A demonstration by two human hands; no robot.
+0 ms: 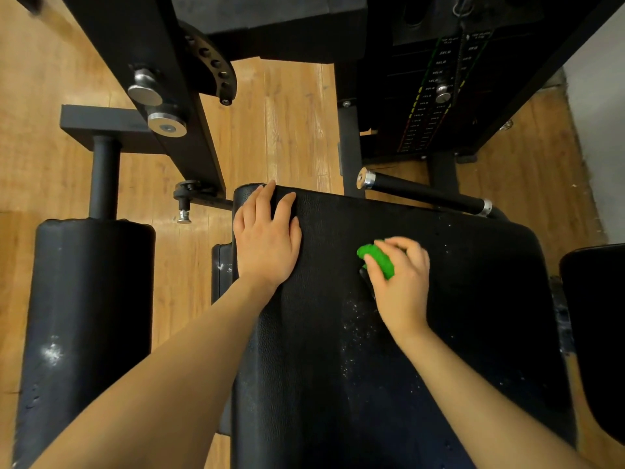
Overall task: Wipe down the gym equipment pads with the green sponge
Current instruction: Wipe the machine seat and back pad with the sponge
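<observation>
Right hand: gripped green sponge on black seat pad.
Left hand: lay open, flat on pad's far-left corner.

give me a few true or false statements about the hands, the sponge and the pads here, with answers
1. The right hand holds the green sponge against the seat pad. True.
2. The left hand holds a spray bottle. False: it lies flat, open, on the pad's far left corner.
3. The roller pad on the left shows whitish scuffs. True.
4. The sponge lies on the wooden floor. False: it is in the right hand, on the pad.
5. White specks dot the seat pad. True.
</observation>
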